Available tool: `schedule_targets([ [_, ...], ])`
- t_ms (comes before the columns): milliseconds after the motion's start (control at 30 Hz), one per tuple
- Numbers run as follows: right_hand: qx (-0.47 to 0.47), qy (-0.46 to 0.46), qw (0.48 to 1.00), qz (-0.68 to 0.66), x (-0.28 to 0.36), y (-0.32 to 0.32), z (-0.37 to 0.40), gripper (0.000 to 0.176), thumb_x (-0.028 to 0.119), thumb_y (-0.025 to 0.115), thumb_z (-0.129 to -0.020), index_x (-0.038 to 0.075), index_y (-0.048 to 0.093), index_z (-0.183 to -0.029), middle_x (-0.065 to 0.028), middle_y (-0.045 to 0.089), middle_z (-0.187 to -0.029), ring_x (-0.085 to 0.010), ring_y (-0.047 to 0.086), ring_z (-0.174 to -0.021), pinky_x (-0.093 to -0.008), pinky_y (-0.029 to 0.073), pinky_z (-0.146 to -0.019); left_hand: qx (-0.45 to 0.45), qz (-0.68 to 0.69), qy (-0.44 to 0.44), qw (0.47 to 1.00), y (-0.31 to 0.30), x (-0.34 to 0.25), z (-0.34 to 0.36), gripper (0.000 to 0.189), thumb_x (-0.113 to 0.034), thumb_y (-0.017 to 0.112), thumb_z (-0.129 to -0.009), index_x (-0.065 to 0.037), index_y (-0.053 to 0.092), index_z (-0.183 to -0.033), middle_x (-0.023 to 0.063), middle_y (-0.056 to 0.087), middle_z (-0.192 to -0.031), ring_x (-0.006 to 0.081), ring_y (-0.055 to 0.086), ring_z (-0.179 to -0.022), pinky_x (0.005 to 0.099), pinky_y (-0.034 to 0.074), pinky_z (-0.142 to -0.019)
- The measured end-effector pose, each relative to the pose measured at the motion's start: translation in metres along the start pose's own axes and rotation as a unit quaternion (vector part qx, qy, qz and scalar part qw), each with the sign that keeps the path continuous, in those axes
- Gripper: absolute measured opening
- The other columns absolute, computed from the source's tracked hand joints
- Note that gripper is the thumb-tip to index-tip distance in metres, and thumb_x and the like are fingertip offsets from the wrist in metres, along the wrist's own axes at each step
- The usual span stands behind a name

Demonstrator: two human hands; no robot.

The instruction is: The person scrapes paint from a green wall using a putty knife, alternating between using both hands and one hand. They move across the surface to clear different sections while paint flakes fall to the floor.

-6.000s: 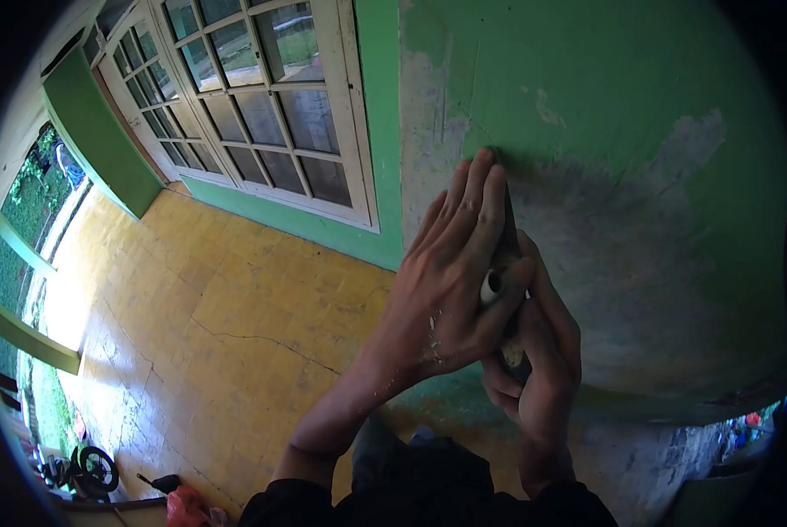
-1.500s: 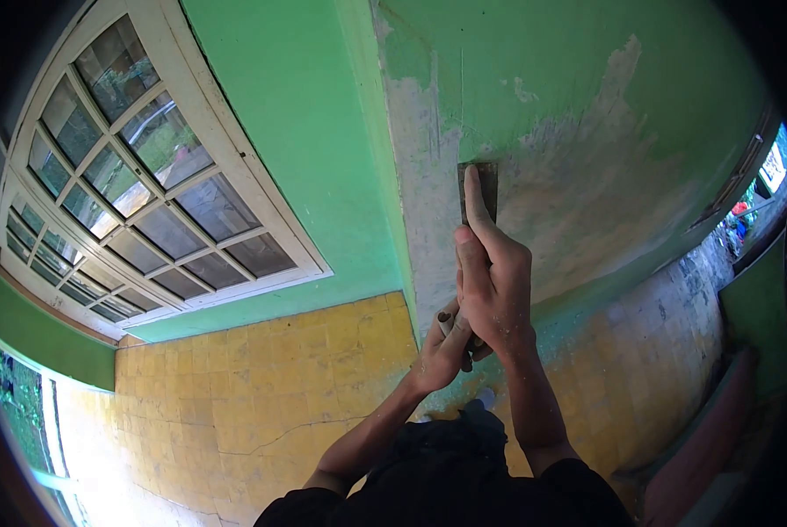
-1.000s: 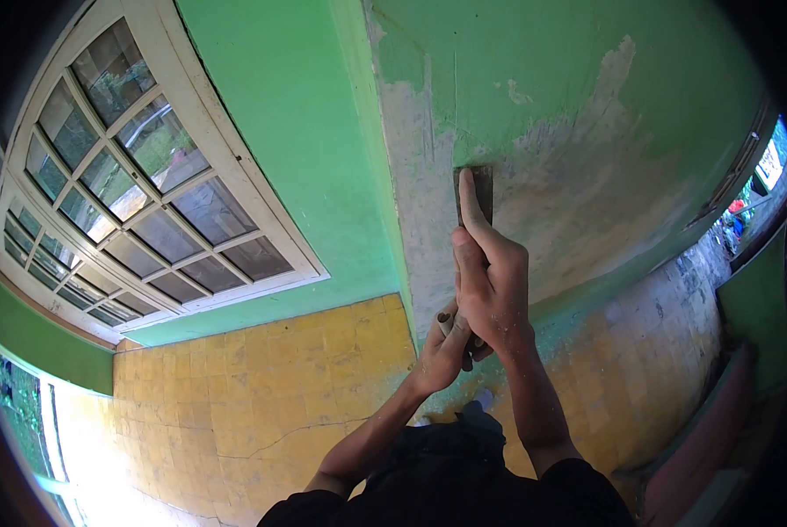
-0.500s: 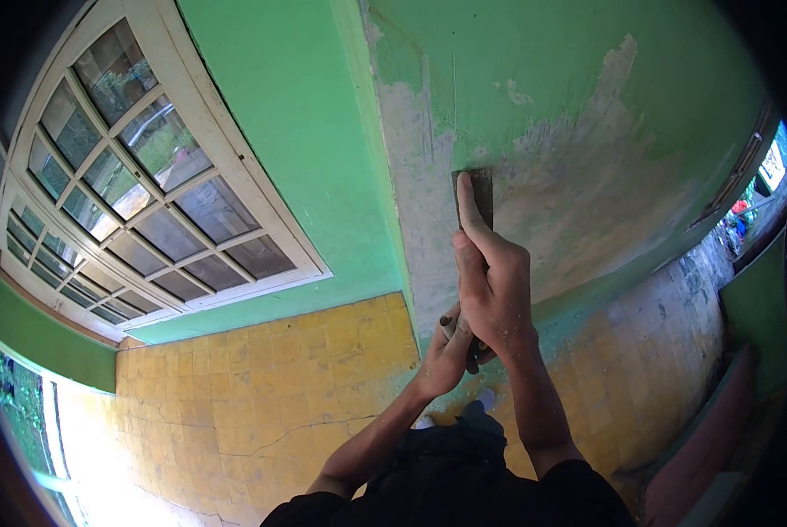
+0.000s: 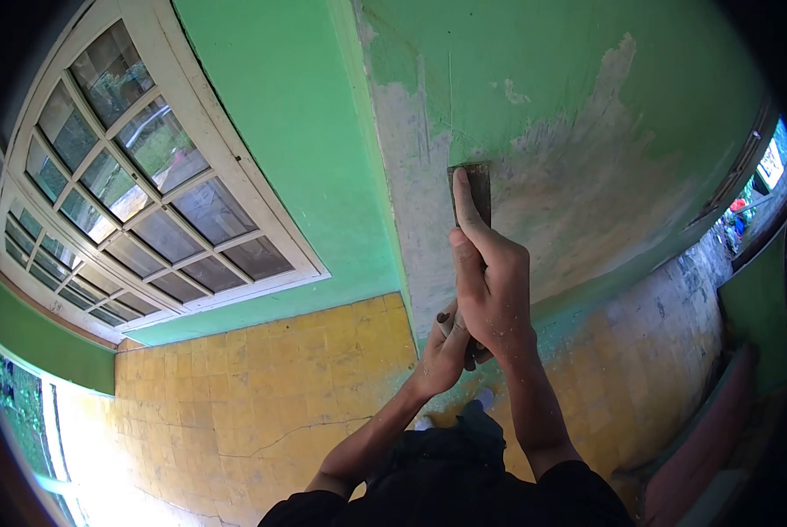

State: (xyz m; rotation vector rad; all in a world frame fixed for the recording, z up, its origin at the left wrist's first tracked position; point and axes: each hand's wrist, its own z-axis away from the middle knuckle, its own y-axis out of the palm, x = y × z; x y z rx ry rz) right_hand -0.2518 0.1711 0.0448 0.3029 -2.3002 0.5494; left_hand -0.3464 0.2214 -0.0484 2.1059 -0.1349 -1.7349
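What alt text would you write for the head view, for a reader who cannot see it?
The right hand presses a scraper flat against a worn green wall, forefinger along its blade; the left hand grips its handle below. A white-framed window is to the left.

- White window (image 5: 138, 176) with many glass panes, upper left.
- Yellow tiled floor (image 5: 261, 395), cracked, lower left.
- Bright opening (image 5: 767, 171), right edge.
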Motion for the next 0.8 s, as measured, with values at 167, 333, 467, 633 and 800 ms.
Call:
schedule_targets([
  [167, -0.014, 0.013, 1.0, -0.011, -0.002, 0.008, 0.003, 0.049, 0.009, 0.048, -0.103, 0.006, 0.046, -0.152, -0.0023, 0.038, -0.07, -0.0087, 0.036, -0.063, -0.0232, 0.036, -0.059, -0.014, -0.016, 0.002, 1.0, -0.004, -0.004, 0.004, 0.038, -0.04, 0.036, -0.112, -0.006, 0.052, -0.113, -0.0018, 0.054, -0.075, 0.0037, 0.046, -0.059, 0.0207, 0.037, -0.049],
  [333, -0.006, -0.003, 1.0, 0.012, 0.007, 0.0, -0.006, 0.051, 0.007, 0.048, -0.101, 0.006, 0.046, -0.152, -0.003, 0.039, -0.069, -0.0089, 0.036, -0.063, -0.0234, 0.036, -0.058, 0.0, 0.021, 0.004, 1.0, 0.002, -0.007, -0.001, 0.039, -0.041, 0.036, -0.112, -0.006, 0.053, -0.112, -0.0016, 0.054, -0.076, 0.0042, 0.046, -0.059, 0.0214, 0.037, -0.049],
  [467, -0.008, 0.003, 1.0, 0.019, 0.005, 0.001, -0.004, 0.052, 0.005, 0.049, -0.1, 0.007, 0.047, -0.151, -0.0034, 0.037, -0.069, -0.0094, 0.036, -0.062, -0.0235, 0.036, -0.058, 0.004, 0.015, 0.0, 1.0, 0.004, -0.007, 0.001, 0.04, -0.042, 0.035, -0.112, -0.006, 0.052, -0.11, -0.0016, 0.054, -0.076, 0.0043, 0.047, -0.06, 0.0214, 0.038, -0.05],
  [633, -0.019, -0.019, 0.999, 0.027, 0.005, 0.001, -0.003, 0.052, 0.003, 0.049, -0.099, 0.006, 0.048, -0.15, -0.0033, 0.037, -0.069, -0.0095, 0.036, -0.061, -0.0235, 0.036, -0.057, 0.0, 0.009, -0.001, 1.0, 0.004, -0.001, 0.002, 0.04, -0.041, 0.034, -0.112, -0.006, 0.052, -0.11, -0.0018, 0.054, -0.077, 0.0041, 0.046, -0.06, 0.0215, 0.038, -0.05],
  [800, -0.028, -0.008, 1.0, 0.0, 0.008, 0.003, -0.012, 0.05, 0.007, 0.051, -0.101, 0.009, 0.05, -0.151, -0.004, 0.048, -0.074, -0.0106, 0.037, -0.062, -0.0237, 0.037, -0.06, 0.015, 0.011, 0.026, 0.999, -0.002, -0.011, -0.006, 0.038, -0.042, 0.037, -0.111, -0.006, 0.051, -0.114, -0.0014, 0.055, -0.078, 0.0041, 0.047, -0.062, 0.0214, 0.039, -0.052],
])
